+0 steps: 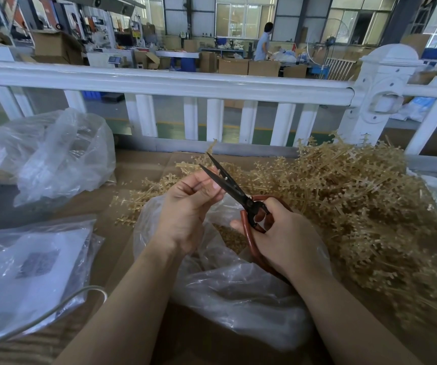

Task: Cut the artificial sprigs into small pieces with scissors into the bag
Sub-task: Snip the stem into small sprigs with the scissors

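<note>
Item: scissors (228, 184), dark blades parted, red handles gripped by the right hand (278, 238).
Item: left hand (188, 206), fingers curled, pinching what appears to be a short sprig end at the blades; the piece itself is too small to confirm.
Item: bag (238, 285), clear plastic, mouth open below both hands, near desk edge; cut pieces inside.
Item: sprigs (357, 206), tan heap, right side of desk.
Handling note: keep cuts over the bag mouth, fingertips behind the blades.
</note>
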Tool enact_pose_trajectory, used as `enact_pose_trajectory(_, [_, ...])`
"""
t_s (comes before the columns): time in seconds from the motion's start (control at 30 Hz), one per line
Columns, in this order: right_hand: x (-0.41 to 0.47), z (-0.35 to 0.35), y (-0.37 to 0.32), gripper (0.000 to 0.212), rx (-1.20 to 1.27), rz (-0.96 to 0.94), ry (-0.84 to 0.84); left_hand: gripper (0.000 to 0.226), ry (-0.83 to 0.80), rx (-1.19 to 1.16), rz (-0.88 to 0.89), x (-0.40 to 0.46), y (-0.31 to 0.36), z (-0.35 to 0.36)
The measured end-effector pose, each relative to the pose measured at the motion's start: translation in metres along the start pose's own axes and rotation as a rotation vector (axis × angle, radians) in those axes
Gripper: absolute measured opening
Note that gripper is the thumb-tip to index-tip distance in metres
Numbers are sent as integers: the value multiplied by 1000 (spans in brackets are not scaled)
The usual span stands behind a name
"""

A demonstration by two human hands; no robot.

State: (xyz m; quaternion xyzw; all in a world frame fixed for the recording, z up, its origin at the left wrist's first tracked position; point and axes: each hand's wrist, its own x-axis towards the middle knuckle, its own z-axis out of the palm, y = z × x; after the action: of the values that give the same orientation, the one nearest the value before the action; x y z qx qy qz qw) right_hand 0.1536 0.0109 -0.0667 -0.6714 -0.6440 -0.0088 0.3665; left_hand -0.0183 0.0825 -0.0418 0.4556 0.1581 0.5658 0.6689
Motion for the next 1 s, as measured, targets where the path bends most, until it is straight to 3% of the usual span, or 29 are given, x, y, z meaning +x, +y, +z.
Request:
enact_pose_trajectory(0.6, [0,4,4,38,16,-45,36,18,46,21,-8,2,-1,-3])
enact_pose_trajectory(0.8, [1,7,7,44,-4,-37,51,18,54,48,16,4,-2,-4])
enact_pose_trajectory(1.0, [3,8,8,58,-91,-8,72,12,6,258,51,2,-3,-5])
